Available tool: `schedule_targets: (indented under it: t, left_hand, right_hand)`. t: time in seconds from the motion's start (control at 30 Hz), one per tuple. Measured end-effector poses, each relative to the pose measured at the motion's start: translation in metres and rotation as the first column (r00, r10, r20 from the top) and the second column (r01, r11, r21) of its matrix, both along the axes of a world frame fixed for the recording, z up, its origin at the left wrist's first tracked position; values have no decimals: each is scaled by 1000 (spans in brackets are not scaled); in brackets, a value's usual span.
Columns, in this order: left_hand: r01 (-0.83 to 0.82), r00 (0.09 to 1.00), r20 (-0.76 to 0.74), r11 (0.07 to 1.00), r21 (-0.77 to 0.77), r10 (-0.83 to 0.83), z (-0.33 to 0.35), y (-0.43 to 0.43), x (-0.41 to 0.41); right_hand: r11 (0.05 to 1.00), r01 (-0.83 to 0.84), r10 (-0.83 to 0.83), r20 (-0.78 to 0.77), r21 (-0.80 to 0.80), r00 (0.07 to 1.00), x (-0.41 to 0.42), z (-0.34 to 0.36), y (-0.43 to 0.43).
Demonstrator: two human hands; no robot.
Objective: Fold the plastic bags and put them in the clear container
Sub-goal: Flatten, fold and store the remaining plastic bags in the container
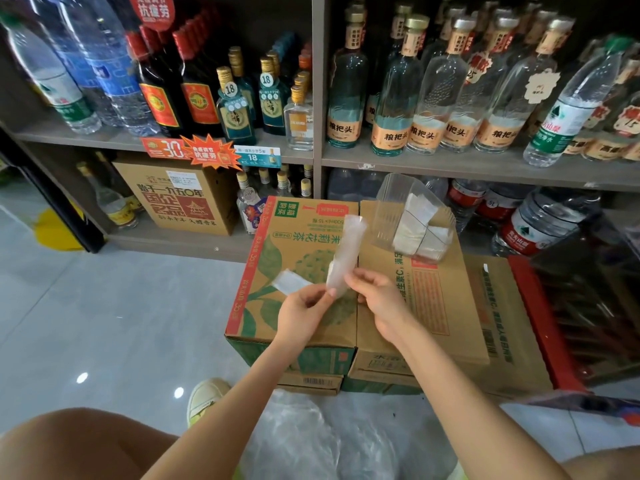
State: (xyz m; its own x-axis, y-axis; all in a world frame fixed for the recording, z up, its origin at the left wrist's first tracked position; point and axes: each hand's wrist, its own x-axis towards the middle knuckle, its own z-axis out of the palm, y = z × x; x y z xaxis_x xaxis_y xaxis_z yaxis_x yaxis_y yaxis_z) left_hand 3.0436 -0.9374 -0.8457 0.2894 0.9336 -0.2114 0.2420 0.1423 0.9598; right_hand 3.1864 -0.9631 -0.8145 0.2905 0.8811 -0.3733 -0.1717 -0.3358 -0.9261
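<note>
A translucent plastic bag [346,249], folded into a long narrow strip, stands up above the cardboard boxes. One folded end [291,282] sticks out to the left. My left hand [304,308] pinches the strip at its lower bend. My right hand [375,292] pinches the same spot from the right. The clear container [391,206] lies tilted on the boxes at the back right. It holds several folded white bags [415,230].
Cardboard boxes [304,327] form the work surface in front of me. Shelves [415,164] packed with bottles rise behind them. A pile of loose plastic bags [339,441] lies between my knees. A red crate [547,323] stands at the right.
</note>
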Motion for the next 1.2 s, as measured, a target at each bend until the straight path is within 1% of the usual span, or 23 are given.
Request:
schedule_targets:
  t: [0.07, 0.17, 0.27, 0.37, 0.47, 0.53, 0.63, 0.7, 0.77, 0.9, 0.97, 1.03, 1.1, 1.13, 1.2]
  left_hand:
    - [22, 1000, 16, 1000, -5, -22, 0, 0, -2]
    - [80, 994, 78, 997, -18, -78, 3, 0, -9]
    - [189, 977, 102, 981, -29, -186, 7, 0, -19]
    - [270, 950, 188, 960, -79, -251, 11, 1, -27]
    - [278, 928, 303, 945, -169, -219, 17, 5, -31]
    - [231, 927, 346, 949, -215, -147, 15, 9, -32]
    - [67, 958, 286, 964, -258, 10, 10, 16, -30]
    - [-30, 973, 216, 974, -225, 80, 8, 22, -30]
    - [-80, 981, 162, 981, -178, 110, 7, 28, -31]
    - [-79, 992, 87, 993, -88, 86, 4, 35, -33]
    - [-97, 994, 47, 994, -53, 100, 1, 38, -31]
    - [-130, 990, 45, 990, -54, 133, -1, 39, -30]
    - [-175, 982, 58, 981, -84, 180, -1, 40, -28]
    - [-195, 978, 60, 976, -96, 201, -1, 41, -28]
    - [-220, 974, 29, 972, -83, 223, -1, 43, -26]
  right_hand:
    - [1000, -9, 9, -6, 6, 1000, 3, -1, -1]
    - [997, -78, 78, -17, 0, 997, 11, -5, -7]
    - [982, -184, 186, 61, -35, 981, 19, -6, -13]
    - [946, -303, 318, 148, -114, 937, 24, -4, -18]
    - [897, -399, 435, 222, -188, 873, 24, 0, -16]
    - [868, -441, 493, 289, -228, 820, 21, 3, -12]
    - [811, -489, 585, 412, -323, 699, 17, 4, -5]
    - [798, -492, 603, 442, -349, 664, 15, 4, -1]
    - [796, -491, 605, 458, -353, 651, 13, 5, 1]
    - [796, -495, 604, 502, -347, 620, 10, 3, 3]
    - [813, -488, 581, 502, -317, 641, 10, 1, 3]
    - [840, -465, 542, 489, -280, 683, 12, -2, 0]
    - [866, -427, 499, 503, -261, 705, 15, -6, -4]
    - [876, -410, 482, 525, -255, 701, 16, -8, -6]
    - [886, -389, 460, 597, -255, 658, 16, -12, -8]
